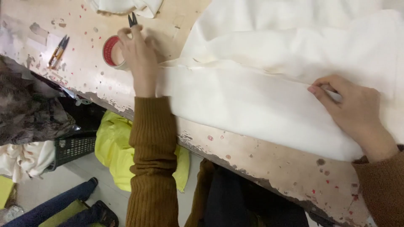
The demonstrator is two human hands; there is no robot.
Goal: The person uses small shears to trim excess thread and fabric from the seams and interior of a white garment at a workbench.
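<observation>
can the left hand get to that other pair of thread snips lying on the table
Probably yes: the left hand, already holding snips, is near the spare snips, with only bare worn tabletop between them.

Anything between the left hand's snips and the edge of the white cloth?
Nothing visible. The left hand holds small snips with the tips pointing away, beside a roll of tape. The white cloth edge lies just to that hand's right on bare table. The right hand pinches a fold further along the cloth.

Worn, paint-chipped wooden table (pixel 261 159), cream cloth (pixel 261 92), red tape roll (pixel 111 51), thread snips (pixel 58 51)
</observation>
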